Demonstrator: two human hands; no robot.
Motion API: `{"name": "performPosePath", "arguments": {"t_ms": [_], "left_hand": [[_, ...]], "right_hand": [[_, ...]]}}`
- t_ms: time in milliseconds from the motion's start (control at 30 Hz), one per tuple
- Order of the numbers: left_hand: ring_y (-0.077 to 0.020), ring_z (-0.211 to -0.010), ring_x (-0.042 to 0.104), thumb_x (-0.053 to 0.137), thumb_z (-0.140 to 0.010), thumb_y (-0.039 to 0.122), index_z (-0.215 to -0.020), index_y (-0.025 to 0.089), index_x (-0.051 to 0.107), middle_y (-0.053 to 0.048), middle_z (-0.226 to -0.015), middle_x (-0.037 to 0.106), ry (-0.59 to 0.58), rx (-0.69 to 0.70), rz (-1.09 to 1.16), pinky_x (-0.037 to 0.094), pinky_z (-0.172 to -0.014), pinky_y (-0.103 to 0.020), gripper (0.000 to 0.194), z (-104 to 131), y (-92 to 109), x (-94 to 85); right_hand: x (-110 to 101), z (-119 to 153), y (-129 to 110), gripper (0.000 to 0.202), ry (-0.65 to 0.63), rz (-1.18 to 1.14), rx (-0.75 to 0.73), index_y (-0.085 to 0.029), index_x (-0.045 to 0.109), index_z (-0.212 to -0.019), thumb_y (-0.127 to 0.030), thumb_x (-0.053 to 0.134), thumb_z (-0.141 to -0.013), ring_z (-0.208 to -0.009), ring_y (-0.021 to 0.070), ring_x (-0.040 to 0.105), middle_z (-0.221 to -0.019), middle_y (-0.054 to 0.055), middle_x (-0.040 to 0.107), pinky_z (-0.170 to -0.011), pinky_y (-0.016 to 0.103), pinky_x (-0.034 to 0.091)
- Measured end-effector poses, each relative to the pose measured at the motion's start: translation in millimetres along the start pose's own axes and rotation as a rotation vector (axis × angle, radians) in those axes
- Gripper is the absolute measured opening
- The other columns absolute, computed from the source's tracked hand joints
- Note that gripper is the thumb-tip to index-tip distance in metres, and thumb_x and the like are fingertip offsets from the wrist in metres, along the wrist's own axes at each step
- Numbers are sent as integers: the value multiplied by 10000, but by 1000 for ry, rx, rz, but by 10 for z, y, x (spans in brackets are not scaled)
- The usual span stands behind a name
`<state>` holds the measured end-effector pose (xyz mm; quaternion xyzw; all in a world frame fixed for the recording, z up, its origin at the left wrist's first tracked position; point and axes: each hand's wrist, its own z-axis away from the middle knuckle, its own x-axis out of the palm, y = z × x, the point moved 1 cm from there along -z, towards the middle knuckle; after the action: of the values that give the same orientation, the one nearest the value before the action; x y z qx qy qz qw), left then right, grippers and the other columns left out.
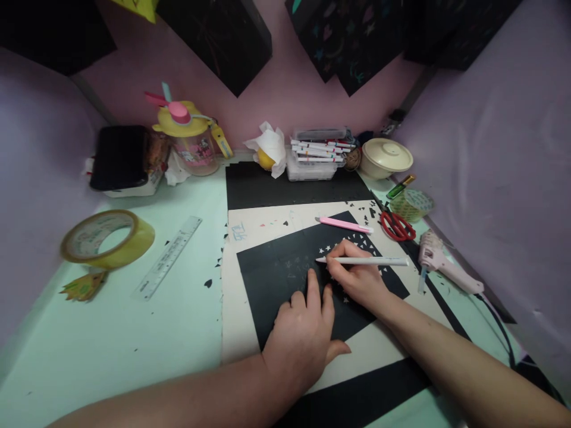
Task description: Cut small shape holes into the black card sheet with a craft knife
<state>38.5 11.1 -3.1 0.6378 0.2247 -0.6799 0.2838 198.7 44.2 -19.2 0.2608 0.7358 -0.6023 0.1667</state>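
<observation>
A sheet of black paper (263,282) lies at an angle on a white sheet (236,339). Its right part has small star and triangle cut-outs, and faint drawn shapes show near its middle. My right hand (357,282) is closed around a slim white pen (379,261), whose tip is at the black paper; I cannot tell whether it touches. Just left of and below it, my left hand (301,330) rests on the paper, fingers apart, index finger pointing at the faint shapes. A pink craft knife (345,224) lies across the paper's upper edge.
On the left are a roll of tape (145,235) and a clear ruler (172,258). Red-handled scissors (398,227) and a corded glue gun (450,267) lie right. A pen box (312,171), lidded bowl (387,157) and yellow-lidded bottle (196,156) stand along the back.
</observation>
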Motion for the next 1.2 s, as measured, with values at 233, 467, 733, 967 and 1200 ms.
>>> {"name": "performPosePath", "arguments": {"t_ms": [233,467,733,967,1200], "left_hand": [[-265,-777,621,528,-731,707,-1354,148,472,-266,-1432,360,0,2,-6,528,-586,-360,839,3,-6,0],[-272,-782,625,528,-736,701,-1357,146,469,-264,-1433,357,-22,5,3,534,-586,-360,835,0,-7,-14],[-272,-789,625,534,-728,706,-1355,139,470,-266,-1433,359,-29,8,8,542,-592,-362,848,-11,0,2],[-267,-777,624,530,-730,705,-1356,140,469,-260,-1433,364,-34,12,5,543,-588,-361,845,-14,-9,-11],[-277,-793,625,526,-741,696,-1364,129,457,-267,-1432,360,-54,17,11,546,-599,-369,845,-14,-8,-6]], "right_hand": [[3,7,-2,145,-7,5,10,-211,495,-698,-194,544,-833,-585,131,490,-638,-19,537,-555,257,390],[6,-1,-14,148,-13,14,10,-205,501,-689,-187,542,-831,-568,122,477,-628,-25,525,-544,248,381],[4,-4,-3,135,-59,-11,-12,-199,512,-682,-171,541,-811,-582,128,497,-641,-16,542,-556,251,390],[-1,6,6,127,-67,-26,-21,-199,518,-680,-158,551,-796,-569,126,496,-631,-19,539,-548,249,391],[4,14,-7,125,-56,-21,-28,-197,535,-692,-167,558,-811,-583,125,515,-649,-14,557,-559,248,406]]}}
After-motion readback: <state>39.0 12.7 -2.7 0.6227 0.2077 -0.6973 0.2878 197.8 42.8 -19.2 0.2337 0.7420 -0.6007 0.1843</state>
